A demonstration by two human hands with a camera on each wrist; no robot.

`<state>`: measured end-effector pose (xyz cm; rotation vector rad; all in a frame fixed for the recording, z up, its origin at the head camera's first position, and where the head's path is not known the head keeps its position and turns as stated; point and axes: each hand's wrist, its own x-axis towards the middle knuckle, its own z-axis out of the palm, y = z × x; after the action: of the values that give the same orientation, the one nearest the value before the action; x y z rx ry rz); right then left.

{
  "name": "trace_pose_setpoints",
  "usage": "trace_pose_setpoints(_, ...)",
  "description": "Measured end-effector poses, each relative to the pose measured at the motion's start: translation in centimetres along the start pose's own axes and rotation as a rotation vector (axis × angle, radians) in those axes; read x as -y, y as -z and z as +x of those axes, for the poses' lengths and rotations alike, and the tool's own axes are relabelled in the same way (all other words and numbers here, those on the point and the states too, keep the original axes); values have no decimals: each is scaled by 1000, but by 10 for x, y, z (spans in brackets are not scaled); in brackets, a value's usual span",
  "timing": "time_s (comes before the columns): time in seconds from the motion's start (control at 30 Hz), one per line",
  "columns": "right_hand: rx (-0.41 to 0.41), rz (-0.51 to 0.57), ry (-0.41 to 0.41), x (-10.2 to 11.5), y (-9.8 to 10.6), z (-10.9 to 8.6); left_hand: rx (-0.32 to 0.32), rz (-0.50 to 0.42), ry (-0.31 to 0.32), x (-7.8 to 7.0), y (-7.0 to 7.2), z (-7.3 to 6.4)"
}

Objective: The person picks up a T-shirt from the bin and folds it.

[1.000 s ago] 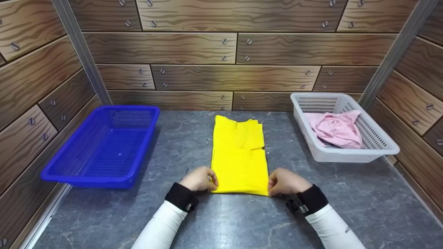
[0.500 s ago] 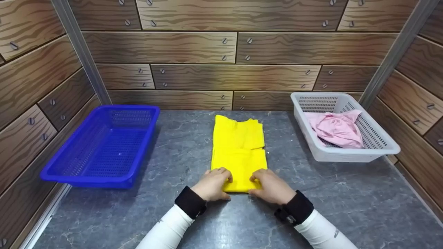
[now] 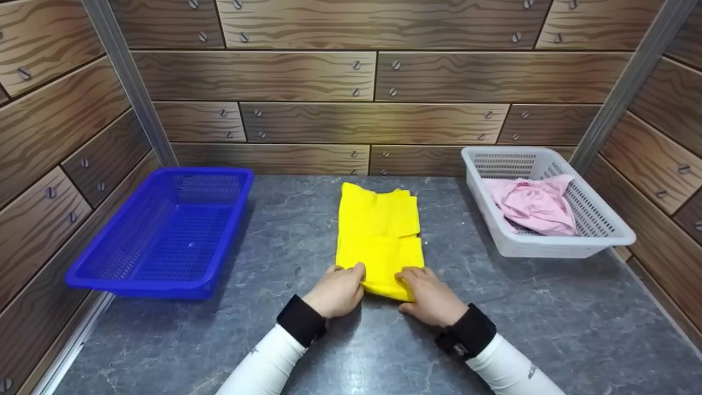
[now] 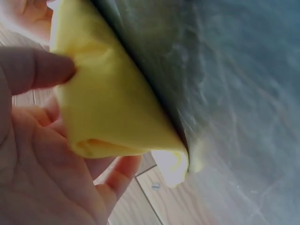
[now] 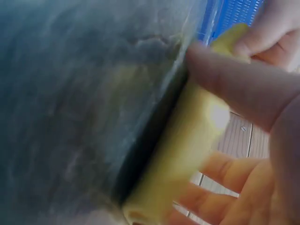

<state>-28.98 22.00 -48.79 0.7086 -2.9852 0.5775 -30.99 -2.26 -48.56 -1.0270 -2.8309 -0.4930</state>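
Observation:
A folded yellow cloth (image 3: 379,222) lies lengthwise on the grey table, a small slit showing at its right edge. At its near end, my left hand (image 3: 335,292) pinches the left corner, with the thumb over the cloth and fingers beneath it. My right hand (image 3: 434,297) grips the same end at the right, its thumb low on the near edge and fingers over the top. Close up in the left wrist view, the cloth (image 4: 110,101) shows rolled layers at its side. A thick rounded fold of the cloth (image 5: 187,136) fills the right hand's grasp in the right wrist view.
A blue plastic basket (image 3: 207,277) stands at the left. To the right, a white basket (image 3: 570,247) holds a crumpled pink cloth (image 3: 535,206). Wood-patterned walls (image 3: 307,77) enclose the back and sides of the marbled table (image 3: 296,236).
Both hands have come inward from the cloth's near corners. The near edge is now partly turned up, raised at the left, and the left thumb has moved from the table onto the cloth.

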Motion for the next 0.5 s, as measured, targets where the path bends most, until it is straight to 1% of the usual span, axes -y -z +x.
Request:
trace_pose_setpoints(0.1,11,-15,-30,-3,2,-1,-14,-22,7,2,-1,0)
trace_pose_setpoints(0.17,11,-14,-27,-6,4,-2,1,-23,12,4,0,-1)
trace_pose_setpoints(0.23,8,-11,3,-10,6,-2,28,-11,21,6,0,-2)
trace_pose_setpoints(0.33,10,-13,61,-15,9,-1,54,41,34,9,0,-4)
trace_pose_setpoints(0.4,19,-15,75,-16,12,-1,34,72,33,10,1,-5)
trace_pose_setpoints(0.5,57,-3,18,-14,17,0,8,79,35,11,4,-5)
